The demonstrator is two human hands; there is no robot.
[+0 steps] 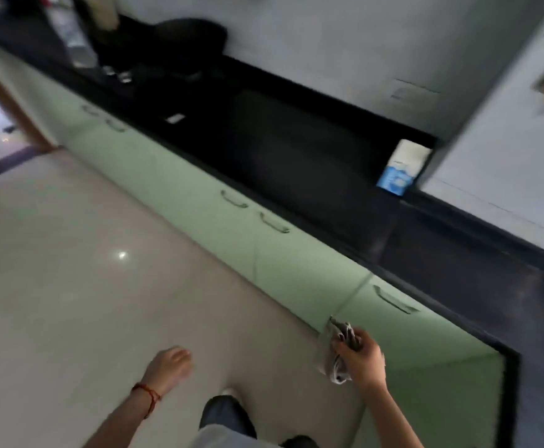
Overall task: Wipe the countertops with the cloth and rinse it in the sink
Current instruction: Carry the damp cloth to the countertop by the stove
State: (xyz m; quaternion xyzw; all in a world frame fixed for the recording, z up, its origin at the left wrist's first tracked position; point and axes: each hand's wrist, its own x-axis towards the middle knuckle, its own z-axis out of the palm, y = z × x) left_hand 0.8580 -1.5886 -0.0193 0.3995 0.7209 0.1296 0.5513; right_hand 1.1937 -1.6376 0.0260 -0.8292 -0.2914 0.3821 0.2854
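Clutching the crumpled cloth (335,354), your right hand (362,360) has its grip curled tight round it, low before the green cupboards (173,176). Your left hand (169,367) hangs loosely open over the pale floor (54,270). A blue-white box (403,166) stands on the black counter (296,150).
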